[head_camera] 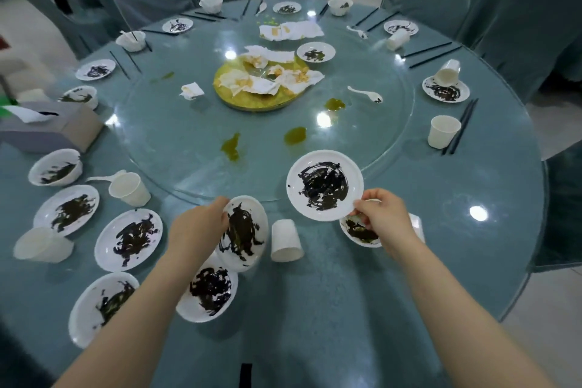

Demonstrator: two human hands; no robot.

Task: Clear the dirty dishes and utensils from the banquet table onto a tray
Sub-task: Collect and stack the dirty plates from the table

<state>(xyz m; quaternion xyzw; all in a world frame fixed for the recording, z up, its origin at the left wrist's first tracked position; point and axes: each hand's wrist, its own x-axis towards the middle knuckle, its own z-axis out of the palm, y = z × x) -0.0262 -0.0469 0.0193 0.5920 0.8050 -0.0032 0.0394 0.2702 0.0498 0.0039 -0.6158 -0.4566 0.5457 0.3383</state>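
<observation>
White smeared plate (324,185), at five o'clock on the glass turntable (189,148), is pinched at its rim by the right hand (382,214), which half hides a bowl (359,231). Left hand (196,227) grips a tilted plate (242,231); its fingers are hidden.

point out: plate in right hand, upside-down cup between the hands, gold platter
plate in right hand (324,184), head view, on its dark-smeared centre
upside-down cup (286,239), head view, on its side wall
gold platter (225,90), head view, on its bare left rim
</observation>
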